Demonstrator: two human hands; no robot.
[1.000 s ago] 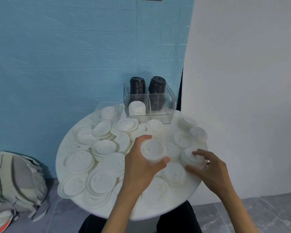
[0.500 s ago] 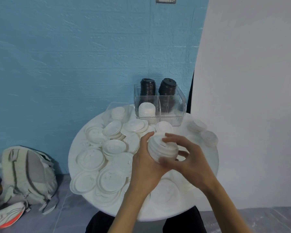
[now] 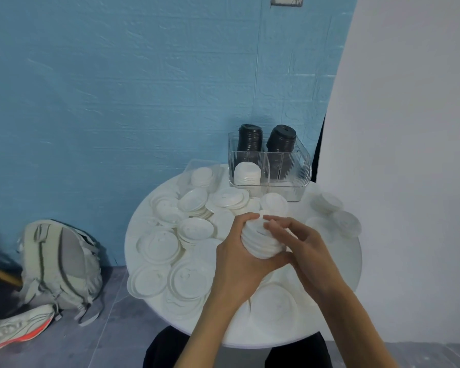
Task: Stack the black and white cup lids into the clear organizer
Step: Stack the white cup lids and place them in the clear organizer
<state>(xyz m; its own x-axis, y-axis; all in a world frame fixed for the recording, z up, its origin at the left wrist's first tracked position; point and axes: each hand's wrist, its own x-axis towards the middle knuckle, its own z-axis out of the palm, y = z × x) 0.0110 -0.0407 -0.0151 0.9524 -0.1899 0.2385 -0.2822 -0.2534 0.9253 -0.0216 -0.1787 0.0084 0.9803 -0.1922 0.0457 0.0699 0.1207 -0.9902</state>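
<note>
A stack of white lids [image 3: 260, 240] is held above the middle of the round white table [image 3: 337, 301]. My left hand [image 3: 239, 258] cups it from the left and below, and my right hand [image 3: 300, 245] grips it from the right with fingers over its top. The clear organizer [image 3: 300, 171] stands at the table's far edge. It holds two tall stacks of black lids [image 3: 250, 139] at the back and a short stack of white lids [image 3: 247, 173] in its front left compartment. Many loose white lids [image 3: 160, 245] cover the table's left half.
A second clear tray [image 3: 197, 166] with white lids sits left of the organizer. A few small lids [image 3: 345, 223] lie at the table's right edge. A blue wall stands behind, a white panel to the right. A grey backpack [image 3: 59, 261] and a shoe [image 3: 16, 328] lie on the floor at left.
My right hand left the lids at the table's right side and closed on the stack in my left hand, adding lids to it. The camera view shifted left.
</note>
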